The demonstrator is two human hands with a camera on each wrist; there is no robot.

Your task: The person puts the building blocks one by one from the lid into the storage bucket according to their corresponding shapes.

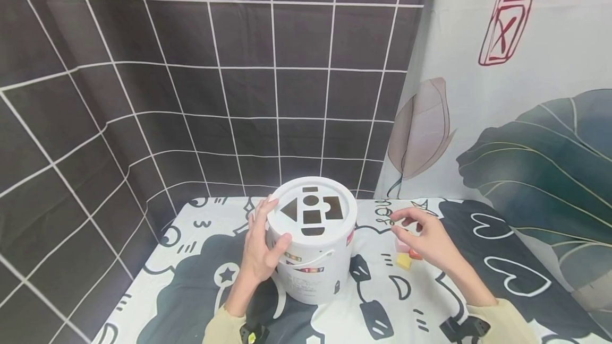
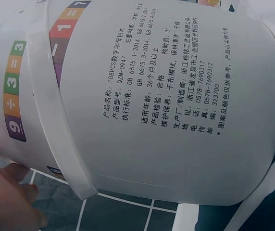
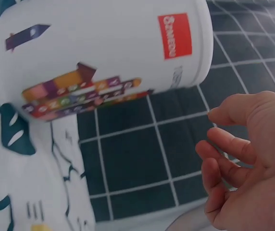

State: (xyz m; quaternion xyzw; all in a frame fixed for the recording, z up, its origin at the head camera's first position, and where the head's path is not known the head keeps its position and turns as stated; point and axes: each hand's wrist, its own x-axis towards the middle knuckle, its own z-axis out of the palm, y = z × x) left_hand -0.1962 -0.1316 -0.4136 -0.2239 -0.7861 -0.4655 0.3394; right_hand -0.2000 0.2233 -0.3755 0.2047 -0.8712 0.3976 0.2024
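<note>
A white bucket [image 1: 311,275] stands upright on the patterned cloth. Its white lid [image 1: 282,195] has several cut-out shapes, among them a triangle, a circle and a square. My left hand [image 1: 262,251] holds the bucket's left side, fingertips at the lid's rim and thumb across the front. Printed text and coloured number strips cover the bucket side [image 2: 152,159] in the left wrist view. To the right, my right hand [image 1: 430,238] hovers with fingers loosely bent and nothing between them. Below it lie a pink block [image 1: 401,247], a yellow block [image 1: 404,261] and a partly hidden orange-red block [image 1: 415,255].
Black-and-white patterned cloth [image 1: 191,275] covers the surface. Behind it hangs a dark curtain [image 1: 239,94] with a white grid, and a white leaf-print curtain [image 1: 459,41] is on the right. The bucket's handle [image 2: 63,130] hangs down against its side.
</note>
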